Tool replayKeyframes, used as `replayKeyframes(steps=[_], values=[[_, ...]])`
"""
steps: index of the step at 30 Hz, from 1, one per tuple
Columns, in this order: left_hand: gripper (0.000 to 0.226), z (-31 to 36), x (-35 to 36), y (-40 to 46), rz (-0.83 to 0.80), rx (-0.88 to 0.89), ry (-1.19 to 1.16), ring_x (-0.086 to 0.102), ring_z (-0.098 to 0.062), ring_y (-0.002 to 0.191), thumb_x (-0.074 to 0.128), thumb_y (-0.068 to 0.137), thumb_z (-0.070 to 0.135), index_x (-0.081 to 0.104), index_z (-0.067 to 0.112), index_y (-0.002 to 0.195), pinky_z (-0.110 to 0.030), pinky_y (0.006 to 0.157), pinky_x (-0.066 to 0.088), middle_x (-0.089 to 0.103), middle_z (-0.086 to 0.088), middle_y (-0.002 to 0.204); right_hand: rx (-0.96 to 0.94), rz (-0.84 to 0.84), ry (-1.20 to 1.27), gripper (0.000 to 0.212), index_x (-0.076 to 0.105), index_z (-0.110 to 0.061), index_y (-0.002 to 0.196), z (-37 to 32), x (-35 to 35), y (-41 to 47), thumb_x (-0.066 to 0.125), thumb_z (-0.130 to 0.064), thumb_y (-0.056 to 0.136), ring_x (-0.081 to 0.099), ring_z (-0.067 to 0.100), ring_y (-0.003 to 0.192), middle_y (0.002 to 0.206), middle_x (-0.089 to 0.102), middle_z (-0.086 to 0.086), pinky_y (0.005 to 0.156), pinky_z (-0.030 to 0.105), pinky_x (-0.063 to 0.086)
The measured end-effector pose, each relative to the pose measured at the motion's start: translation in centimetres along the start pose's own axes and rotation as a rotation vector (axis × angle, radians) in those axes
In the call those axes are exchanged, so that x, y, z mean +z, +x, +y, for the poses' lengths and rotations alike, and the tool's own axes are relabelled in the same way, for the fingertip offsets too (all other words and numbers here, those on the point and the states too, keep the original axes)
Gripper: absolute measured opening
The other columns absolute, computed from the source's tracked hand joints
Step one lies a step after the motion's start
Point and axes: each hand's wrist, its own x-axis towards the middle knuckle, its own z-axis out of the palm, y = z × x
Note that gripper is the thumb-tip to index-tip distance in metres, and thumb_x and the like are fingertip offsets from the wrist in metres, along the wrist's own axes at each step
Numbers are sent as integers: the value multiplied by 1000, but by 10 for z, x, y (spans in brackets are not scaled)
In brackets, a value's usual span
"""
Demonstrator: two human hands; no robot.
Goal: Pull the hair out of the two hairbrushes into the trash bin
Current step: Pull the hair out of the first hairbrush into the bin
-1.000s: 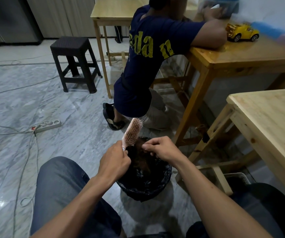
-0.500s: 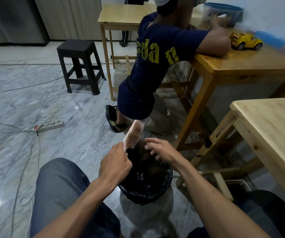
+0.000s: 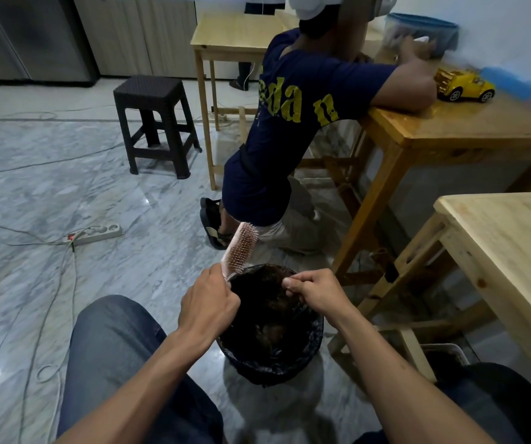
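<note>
The pink hairbrush (image 3: 241, 248) stands over the far left rim of the trash bin (image 3: 309, 354), its long axis running up and away from you, tilted a little to your right, bristle face turned rightward toward your other hand. Your left hand (image 3: 208, 304) is clenched round the handle at the low end, so only the head shows above the knuckles. The bristles look mostly bare from here; whether fine strands remain is too small to tell. Your right hand (image 3: 317, 291) sits just right of the brush, low over the bin mouth, fingers curled and fingertips pinched together. It seems to be nipping a tuft of hair, though against the dark mass of hair (image 3: 267, 302) below I cannot tell for sure. The bin lies directly under both hands, between your knees, lined in black and already holding a heap of hair. So the relation that matters: brush head up and left of the right hand, bin straight down. Your right hand is the nearer one to the bristles and likely does the plucking, reaching up-left along the head, then dropping straight down. Only one brush is in view; the second is not visible. Beyond the bin, a person in a navy shirt (image 3: 293, 123) leans on a wooden table (image 3: 449, 129).
</note>
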Motion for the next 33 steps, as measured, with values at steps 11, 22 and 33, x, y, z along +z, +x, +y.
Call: replayKeyframes(steps=[11,22,33], values=[[10,5,14,-12,-17,90,54,53,-25,74,43,95,15,44,21,103,-35,61,37,53,0,95,-44,-214,9,77,59,-34,146,-22,8,-2,71,-66,77,56,11,130,140,61,-9,111,36,44],[13,-12,4,-4,-5,17,84,52,-26,74,45,89,9,43,17,99,-37,62,39,53,-3,95,-112,87,141,10,86,-23,81,-8,2,-1,81,-27,89,77,12,90,82,82,-4,93,33,57],[12,-4,14,-9,1,97,98,54,-29,71,42,93,12,44,19,102,-38,59,39,52,-2,93,-89,-182,20,68,61,-28,144,-18,14,-4,76,-54,84,61,9,125,132,65,-12,108,32,45]])
